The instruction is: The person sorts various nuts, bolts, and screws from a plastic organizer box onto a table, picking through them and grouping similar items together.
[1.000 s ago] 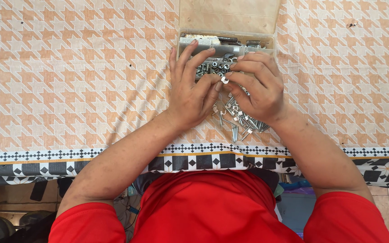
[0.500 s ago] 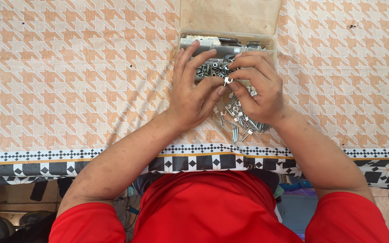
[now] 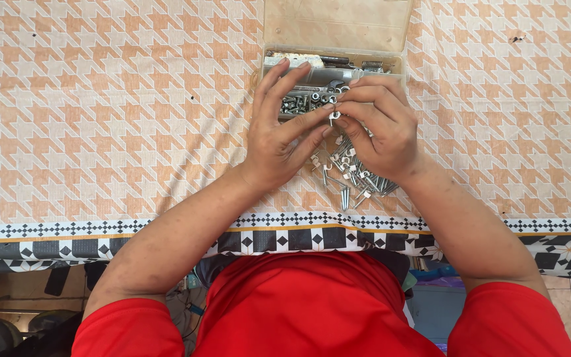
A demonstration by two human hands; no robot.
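Small white cable clip with nail [image 3: 332,116]: pinched between fingers of left hand [image 3: 284,135] and right hand [image 3: 379,129], just before the open parts box [image 3: 333,66]. Likely light, rigid, slippery; grip by the plastic saddle.

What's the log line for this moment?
left hand: pinching small white clip | right hand: pinching same clip | below: loose clips and nails | behind: open parts box

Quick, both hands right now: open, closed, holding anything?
Left hand: fingers spread, thumb and forefinger tips on a small white clip.
Right hand: fingers curled, pinching the same clip over the parts box.
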